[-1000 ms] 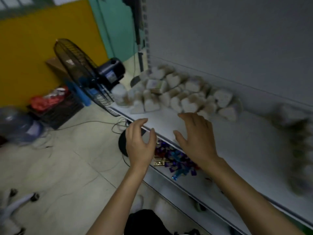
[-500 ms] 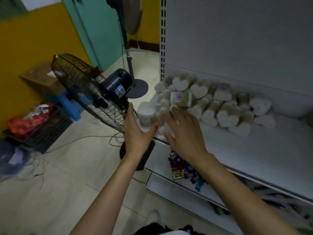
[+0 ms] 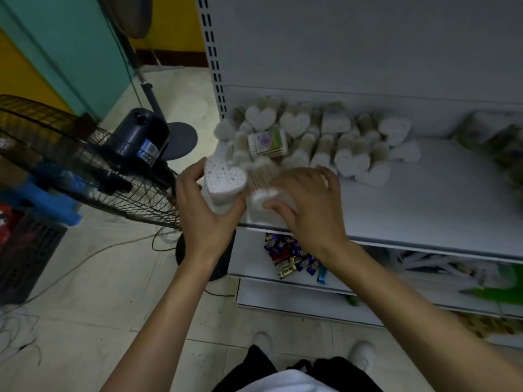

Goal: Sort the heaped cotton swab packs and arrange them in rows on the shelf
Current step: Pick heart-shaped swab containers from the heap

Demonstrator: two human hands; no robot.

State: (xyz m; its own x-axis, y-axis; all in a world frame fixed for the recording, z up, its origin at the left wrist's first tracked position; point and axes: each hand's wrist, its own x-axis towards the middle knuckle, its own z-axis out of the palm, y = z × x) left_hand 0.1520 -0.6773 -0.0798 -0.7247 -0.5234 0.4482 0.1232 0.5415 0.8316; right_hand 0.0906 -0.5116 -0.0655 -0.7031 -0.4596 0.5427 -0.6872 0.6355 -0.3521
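Lying nearest, wrapped sweets (image 3: 291, 256) are seen on the lower shelf (image 3: 254, 268). Above them, at the left front corner of the shelf (image 3: 410, 210), 1 heart-shaped pack (image 3: 223, 179) is held upright in the curled left grip (image 3: 203, 210). Just beside it, a 2nd pack (image 3: 263, 179), on its side, is clasped by the right grip (image 3: 308, 205). Behind, the heap (image 3: 325, 137) is spread along the back wall.

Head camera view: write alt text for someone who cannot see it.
A person's left hand grips a heart-shaped swab pack at the left end of a white shelf, while the right hand holds a second pack lying on its side beside it. A heap of more packs lies behind them, and a fan is to the left.
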